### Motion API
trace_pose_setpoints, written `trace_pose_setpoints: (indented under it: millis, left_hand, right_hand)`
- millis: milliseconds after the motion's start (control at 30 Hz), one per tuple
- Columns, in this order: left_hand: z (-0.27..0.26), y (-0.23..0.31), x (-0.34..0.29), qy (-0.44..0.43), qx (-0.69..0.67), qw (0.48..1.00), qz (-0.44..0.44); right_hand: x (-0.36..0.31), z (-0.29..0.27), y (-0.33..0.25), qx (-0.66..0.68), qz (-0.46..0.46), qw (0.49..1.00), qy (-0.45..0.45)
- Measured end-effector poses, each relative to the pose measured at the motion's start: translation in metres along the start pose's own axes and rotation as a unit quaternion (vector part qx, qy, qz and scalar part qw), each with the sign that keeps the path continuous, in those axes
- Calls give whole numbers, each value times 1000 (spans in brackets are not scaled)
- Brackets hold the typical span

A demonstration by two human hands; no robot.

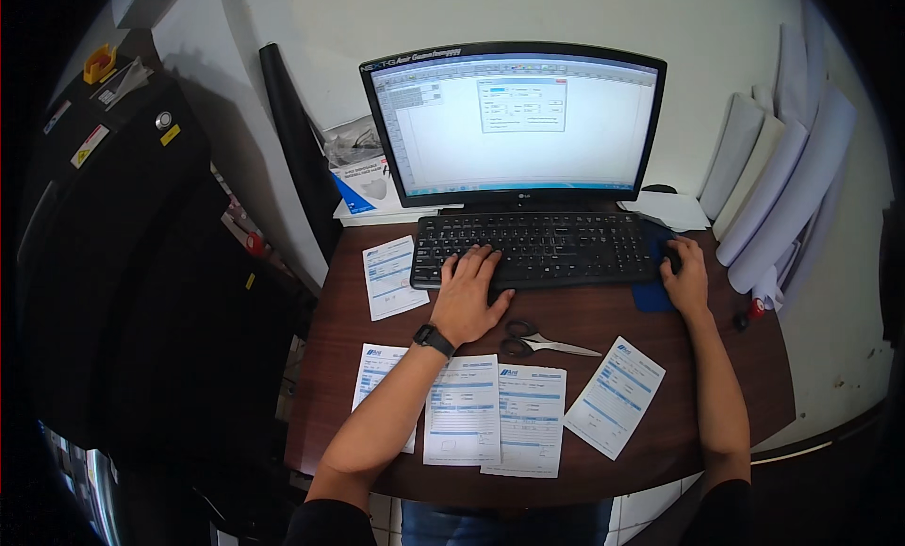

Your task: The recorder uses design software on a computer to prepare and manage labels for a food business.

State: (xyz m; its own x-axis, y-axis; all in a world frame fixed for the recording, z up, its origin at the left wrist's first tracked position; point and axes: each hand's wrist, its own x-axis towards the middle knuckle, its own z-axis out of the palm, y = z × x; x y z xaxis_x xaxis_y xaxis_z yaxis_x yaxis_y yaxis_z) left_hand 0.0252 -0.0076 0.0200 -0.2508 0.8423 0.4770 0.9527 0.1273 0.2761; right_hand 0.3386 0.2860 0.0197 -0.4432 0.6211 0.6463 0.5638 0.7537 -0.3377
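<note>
My left hand [469,291] rests on the left part of a black keyboard [566,249], fingers spread over its keys and nothing held. A dark watch [434,339] is on that wrist. To the keyboard's right, my right hand [689,280] is curled over a dark computer mouse [670,256], which it mostly covers, on a blue mouse pad [650,298]. Behind the keyboard stands a monitor [528,159], lit with a small dialog window on a pale page. Scissors [547,342] with black handles lie closed just below my left hand, blades pointing right.
Several printed forms lie on the brown desk [377,480], among them one sheet [396,277] left of the keyboard and a tilted one [616,397] at right. Paper rolls [782,188] lean at the right wall. A large black machine [123,263] stands at left.
</note>
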Motion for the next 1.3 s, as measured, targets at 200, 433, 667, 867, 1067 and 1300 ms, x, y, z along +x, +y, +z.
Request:
trace_pose_setpoints:
  millis: [200,433,667,867,1067,1300]
  left_hand:
    - [0,1,1,0,7,1000,2]
    - [-1,0,1,-2,-1,1000,2]
    - [-1,0,-1,1,-1,1000,2]
    - [3,1,-2,-6,-5,1000,4]
    - [-3,-1,1,24,10,1000,15]
    - [2,0,3,25,17,999,19]
  right_hand:
    - [0,-1,0,0,6,1000,-6]
    - [0,-1,-2,3,8,1000,-8]
    - [-1,-3,-6,-6,4,1000,-10]
    - [0,-2,-1,-2,-8,1000,14]
    - [5,6,3,11,14,999,49]
    - [6,4,4,13,40,999,25]
